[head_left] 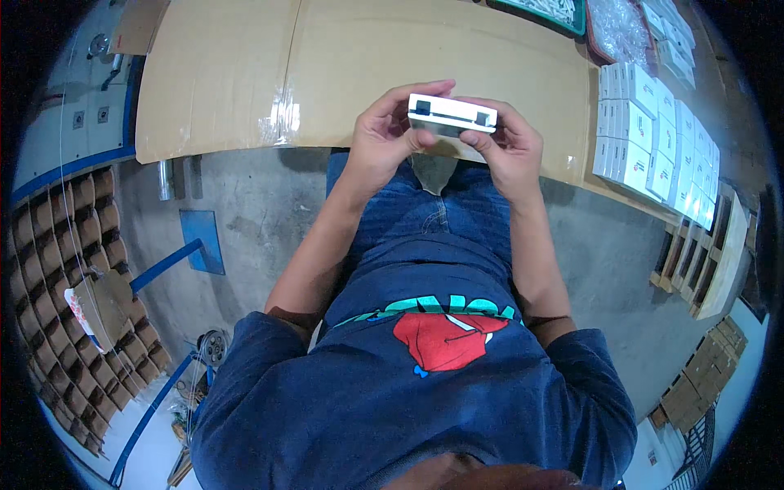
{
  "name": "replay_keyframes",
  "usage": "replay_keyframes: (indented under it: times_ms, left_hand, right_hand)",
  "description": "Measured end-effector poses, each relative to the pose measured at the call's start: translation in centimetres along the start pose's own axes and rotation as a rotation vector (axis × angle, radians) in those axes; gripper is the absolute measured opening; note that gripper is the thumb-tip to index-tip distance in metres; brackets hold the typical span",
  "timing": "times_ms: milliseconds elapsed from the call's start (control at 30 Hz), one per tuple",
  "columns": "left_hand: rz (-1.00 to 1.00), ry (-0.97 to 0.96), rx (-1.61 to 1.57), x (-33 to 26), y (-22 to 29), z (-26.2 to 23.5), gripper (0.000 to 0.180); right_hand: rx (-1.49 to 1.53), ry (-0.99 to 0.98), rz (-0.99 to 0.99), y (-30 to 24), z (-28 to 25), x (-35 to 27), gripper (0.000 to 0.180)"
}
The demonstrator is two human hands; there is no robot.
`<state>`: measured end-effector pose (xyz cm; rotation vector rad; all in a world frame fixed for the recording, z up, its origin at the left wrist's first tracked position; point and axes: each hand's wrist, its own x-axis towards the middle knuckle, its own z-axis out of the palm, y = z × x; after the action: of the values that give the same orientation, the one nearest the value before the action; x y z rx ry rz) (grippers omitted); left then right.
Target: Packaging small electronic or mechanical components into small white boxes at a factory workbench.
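Over the near edge of the cardboard-covered table (220,73), a small white box (457,109) is held up between both hands. Dark openings show along the side of it that faces up; what is inside cannot be made out. My left hand (388,131) grips the box's left end, with the thumb on the near side and a finger stretched along the far side. At the right end, my right hand (510,147) grips it in the same way, thumb in front and fingers behind.
Stacked white boxes (653,143) stand at the table's right side. Behind them are a green tray (547,12) of small white pieces and a red tray of clear plastic bags (619,28). A wooden pallet (706,253) lies right; a cardboard divider grid (73,286) stands left.
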<state>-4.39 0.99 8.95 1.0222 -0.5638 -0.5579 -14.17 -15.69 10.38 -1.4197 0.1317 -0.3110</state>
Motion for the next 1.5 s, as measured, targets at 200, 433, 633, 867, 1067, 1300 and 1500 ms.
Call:
replay_keyframes:
  times_ms: [200,433,633,867,1067,1300,1500]
  left_hand:
    - [-0.184,0.102,0.02,-0.5,-1.5,0.3,0.06]
    - [-0.167,0.371,-0.142,-0.7,-3.1,-0.7,0.037]
    - [-0.238,0.261,-0.094,-0.8,-2.4,-1.2,0.032]
    - [-0.373,0.192,-0.101,-0.9,-2.6,-1.3,0.032]
    - [-0.35,0.202,-0.166,-0.8,-3.0,-0.9,0.031]
    - [-0.396,0.173,-0.172,-0.9,-3.1,-1.5,0.033]
    - [-0.423,0.148,-0.177,-0.8,-2.8,-1.5,0.032]
  right_hand:
    - [0.032,0.066,-0.075,0.5,0.6,0.0,0.035]
    - [0.005,0.121,-0.036,0.8,0.4,1.1,0.042]
    - [-0.105,-0.033,0.134,0.6,0.5,1.2,0.043]
    - [-0.269,0.08,0.094,0.6,0.1,1.0,0.026]
    - [-0.318,0.119,0.108,0.5,0.4,1.2,0.025]
    - [-0.124,0.118,0.224,0.8,0.1,1.5,0.023]
    - [-0.184,0.127,0.212,1.5,0.1,1.8,0.023]
